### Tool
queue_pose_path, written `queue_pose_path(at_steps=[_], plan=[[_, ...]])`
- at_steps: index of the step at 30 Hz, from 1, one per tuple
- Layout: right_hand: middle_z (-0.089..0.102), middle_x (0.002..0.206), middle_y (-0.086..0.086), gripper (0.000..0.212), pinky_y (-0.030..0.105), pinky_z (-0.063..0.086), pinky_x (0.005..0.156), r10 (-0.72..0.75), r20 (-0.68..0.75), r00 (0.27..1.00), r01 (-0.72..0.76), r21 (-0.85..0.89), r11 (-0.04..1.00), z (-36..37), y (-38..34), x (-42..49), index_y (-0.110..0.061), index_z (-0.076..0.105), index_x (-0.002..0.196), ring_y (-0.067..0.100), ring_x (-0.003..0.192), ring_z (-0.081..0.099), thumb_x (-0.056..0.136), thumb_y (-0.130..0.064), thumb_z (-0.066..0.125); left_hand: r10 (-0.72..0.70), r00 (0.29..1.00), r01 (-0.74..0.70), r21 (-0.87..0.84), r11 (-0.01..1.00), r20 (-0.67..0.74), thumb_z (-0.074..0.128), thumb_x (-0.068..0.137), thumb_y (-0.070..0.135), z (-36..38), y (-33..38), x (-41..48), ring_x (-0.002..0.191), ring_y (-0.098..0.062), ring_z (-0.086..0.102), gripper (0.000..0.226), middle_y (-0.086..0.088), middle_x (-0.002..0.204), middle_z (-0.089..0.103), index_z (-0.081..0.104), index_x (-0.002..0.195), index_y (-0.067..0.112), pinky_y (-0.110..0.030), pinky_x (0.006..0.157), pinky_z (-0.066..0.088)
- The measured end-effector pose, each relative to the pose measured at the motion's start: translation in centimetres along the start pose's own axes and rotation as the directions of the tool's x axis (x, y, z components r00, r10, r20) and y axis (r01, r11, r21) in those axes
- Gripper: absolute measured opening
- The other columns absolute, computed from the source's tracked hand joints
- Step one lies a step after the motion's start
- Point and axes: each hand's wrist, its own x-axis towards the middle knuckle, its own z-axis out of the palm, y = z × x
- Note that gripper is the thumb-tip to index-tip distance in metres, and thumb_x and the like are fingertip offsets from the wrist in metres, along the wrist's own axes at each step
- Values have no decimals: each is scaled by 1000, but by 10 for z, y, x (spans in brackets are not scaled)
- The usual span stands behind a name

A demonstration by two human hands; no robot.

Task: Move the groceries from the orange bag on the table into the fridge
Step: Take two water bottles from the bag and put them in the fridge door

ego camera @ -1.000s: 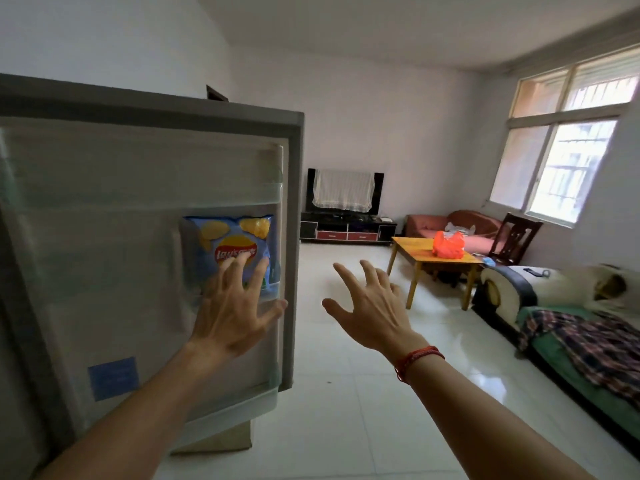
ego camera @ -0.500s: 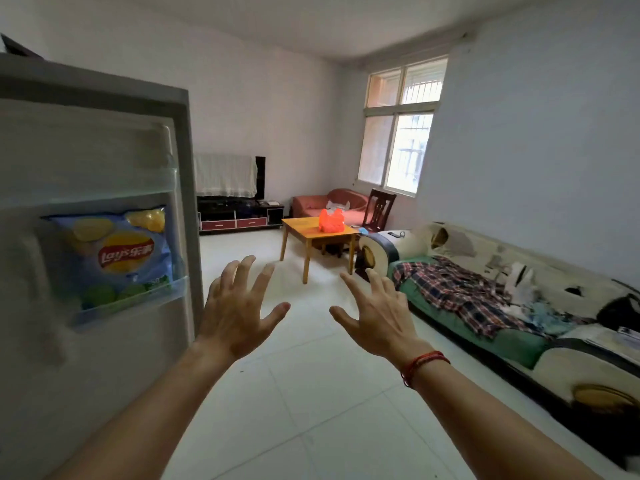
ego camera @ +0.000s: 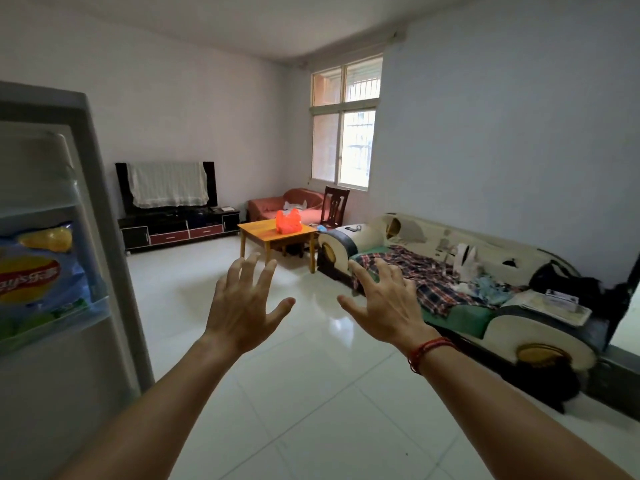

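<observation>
Orange bag (ego camera: 288, 221) stands on the wooden table (ego camera: 258, 232) far across the room, well apart from the left hand (ego camera: 242, 308) and right hand (ego camera: 384, 308), which both reach forward with fingers spread and empty, probably because the chips packet (ego camera: 38, 271) already sits in the fridge door (ego camera: 107, 237) shelf.

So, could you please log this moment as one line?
left hand open; right hand open; chips bag in fridge door; orange bag on table
</observation>
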Motion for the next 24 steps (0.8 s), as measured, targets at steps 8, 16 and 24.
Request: queue_pose_path(at_steps=[8, 16, 24], plan=[[22, 162, 12, 72, 56, 29, 113, -13, 7, 1000, 12, 19, 1000, 4, 27, 15, -41, 16, 158, 35, 146, 25, 96, -69, 39, -9, 1000, 10, 6, 1000, -20, 39, 85, 67, 15, 20, 16, 127, -38, 48, 73, -15, 145, 47, 53, 137, 18, -51, 88, 50], [27, 158, 12, 73, 53, 32, 111, -29, 3, 1000, 29, 15, 999, 18, 66, 31, -39, 18, 158, 33, 142, 29, 95, -69, 40, -19, 1000, 19, 20, 1000, -9, 39, 81, 68, 39, 40, 37, 126, -38, 49, 77, -15, 143, 50, 53, 136, 16, -50, 88, 50], [27, 158, 13, 74, 55, 32, 111, -35, 38, 999, 34, 21, 999, 36, 93, 50, -38, 19, 158, 34, 143, 28, 95, -68, 41, -35, 999, 35, 11, 999, 10, 37, 82, 68, 64, 54, 56, 129, -40, 45, 77, -18, 146, 44, 51, 138, 16, -53, 90, 49]])
